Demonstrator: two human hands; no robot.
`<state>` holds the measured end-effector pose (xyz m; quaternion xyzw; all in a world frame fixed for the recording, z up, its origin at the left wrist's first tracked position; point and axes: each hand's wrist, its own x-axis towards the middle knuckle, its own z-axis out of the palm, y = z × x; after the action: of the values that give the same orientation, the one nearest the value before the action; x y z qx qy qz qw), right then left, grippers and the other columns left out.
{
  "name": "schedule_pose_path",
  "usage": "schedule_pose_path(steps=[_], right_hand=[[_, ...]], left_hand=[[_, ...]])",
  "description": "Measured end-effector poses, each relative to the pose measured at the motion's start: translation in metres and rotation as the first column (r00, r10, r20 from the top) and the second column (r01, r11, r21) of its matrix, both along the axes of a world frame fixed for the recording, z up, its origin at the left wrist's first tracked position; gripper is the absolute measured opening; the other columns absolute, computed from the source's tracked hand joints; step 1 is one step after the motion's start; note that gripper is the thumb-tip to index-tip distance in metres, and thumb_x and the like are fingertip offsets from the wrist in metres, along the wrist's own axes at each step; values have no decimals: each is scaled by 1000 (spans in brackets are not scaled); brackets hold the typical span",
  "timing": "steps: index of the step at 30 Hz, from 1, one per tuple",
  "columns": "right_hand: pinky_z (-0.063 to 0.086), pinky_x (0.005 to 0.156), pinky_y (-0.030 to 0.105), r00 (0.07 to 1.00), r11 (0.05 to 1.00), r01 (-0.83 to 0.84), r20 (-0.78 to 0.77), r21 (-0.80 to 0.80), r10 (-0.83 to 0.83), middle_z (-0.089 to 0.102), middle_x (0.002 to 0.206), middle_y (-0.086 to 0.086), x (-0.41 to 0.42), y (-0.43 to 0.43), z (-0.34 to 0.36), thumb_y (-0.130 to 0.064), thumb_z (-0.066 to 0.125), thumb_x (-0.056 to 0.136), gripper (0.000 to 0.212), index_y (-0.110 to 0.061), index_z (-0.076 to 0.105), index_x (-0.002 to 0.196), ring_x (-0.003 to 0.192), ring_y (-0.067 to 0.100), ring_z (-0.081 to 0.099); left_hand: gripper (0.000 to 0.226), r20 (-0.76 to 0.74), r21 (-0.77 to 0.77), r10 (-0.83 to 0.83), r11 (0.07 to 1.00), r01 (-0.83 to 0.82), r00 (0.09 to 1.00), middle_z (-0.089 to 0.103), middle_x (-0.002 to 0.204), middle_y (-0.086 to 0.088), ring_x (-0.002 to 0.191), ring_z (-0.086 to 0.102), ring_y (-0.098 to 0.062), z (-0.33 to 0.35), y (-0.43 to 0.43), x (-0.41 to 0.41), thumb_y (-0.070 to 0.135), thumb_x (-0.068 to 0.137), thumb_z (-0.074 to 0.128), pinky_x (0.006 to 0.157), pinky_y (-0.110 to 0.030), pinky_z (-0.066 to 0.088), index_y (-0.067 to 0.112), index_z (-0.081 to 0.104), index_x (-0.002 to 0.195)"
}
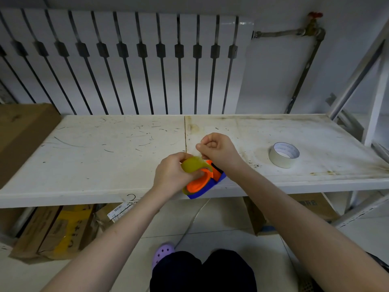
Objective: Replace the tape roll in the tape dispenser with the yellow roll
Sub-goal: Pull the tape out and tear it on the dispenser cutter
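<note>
Yellow roll sits in the orange-and-blue tape dispenser at the shelf's front edge, gripped by the closed left hand; the right hand pinches its free end. Tape looks light, thin and sticky, best held by roll sides and tail. A white roll lies well apart, nothing obstructing.

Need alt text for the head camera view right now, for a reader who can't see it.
Two bare hands work over a white shelf: the left hand grips the yellow roll on the orange-and-blue tape dispenser, the right hand pinches the tape end. A white tape roll lies to the right.
</note>
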<state>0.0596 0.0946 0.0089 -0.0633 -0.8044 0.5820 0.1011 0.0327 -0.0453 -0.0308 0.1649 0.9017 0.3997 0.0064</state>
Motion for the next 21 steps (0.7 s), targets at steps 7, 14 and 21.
schedule_pose_path(steps=[7, 14, 21], right_hand=[[50, 70, 21, 980, 983, 80, -193, 167, -47, 57, 73, -7, 11, -13, 3, -10, 62, 86, 10, -16, 57, 80, 71, 11, 55], [52, 70, 22, 945, 985, 45, -326, 166, 12, 59, 73, -9, 13, -21, 19, -7, 63, 85, 12, -16, 58, 79, 71, 10, 58], [55, 74, 34, 944, 982, 190, -273, -8, -185, 60, 75, 2, 3, 15, 10, -7, 62, 85, 7, -13, 59, 82, 73, 20, 59]], left_hand=[[43, 81, -121, -11, 992, 21, 997, 61, 85, 7, 83, 59, -19, 10, 6, -6, 49, 57, 81, 68, -35, 50, 26, 58, 85], [47, 120, -218, -44, 973, 70, 992, 63, 87, 5, 85, 62, -20, 18, 6, -12, 52, 54, 75, 78, -43, 54, 25, 56, 87], [58, 88, -160, -101, 981, 114, 991, 64, 105, 6, 98, 59, -17, 14, -6, -17, 50, 57, 82, 81, -40, 54, 27, 63, 108]])
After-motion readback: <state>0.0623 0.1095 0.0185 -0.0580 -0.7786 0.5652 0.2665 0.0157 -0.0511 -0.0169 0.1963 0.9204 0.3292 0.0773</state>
